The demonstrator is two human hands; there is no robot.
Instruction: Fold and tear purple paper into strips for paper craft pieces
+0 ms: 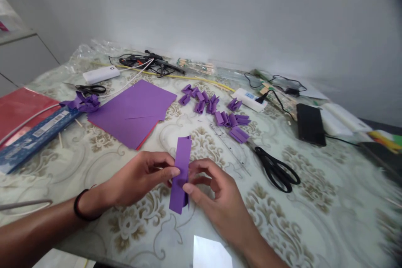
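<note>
Between my two hands is a folded purple paper strip (181, 171), held nearly upright above the patterned tablecloth. My left hand (146, 173) pinches its left edge, thumb in front and fingers behind. On the other edge, my right hand (215, 190) grips the strip between thumb and fingers; some of those fingertips are hidden behind the paper. Farther back lie several small folded purple paper pieces (201, 98) in a loose cluster. A stack of purple paper sheets (135, 104), with red showing underneath, rests left of the strip. Black-handled scissors (276, 169) lie to the right of my right hand.
At left are a red sheet (25, 106), a blue box (40, 136), crumpled purple paper (82, 102), a second pair of scissors (89, 89) and a white power bank (101, 74). A clear ruler (230, 148), white power strip (249, 98) and black phone (310, 124) lie at right.
</note>
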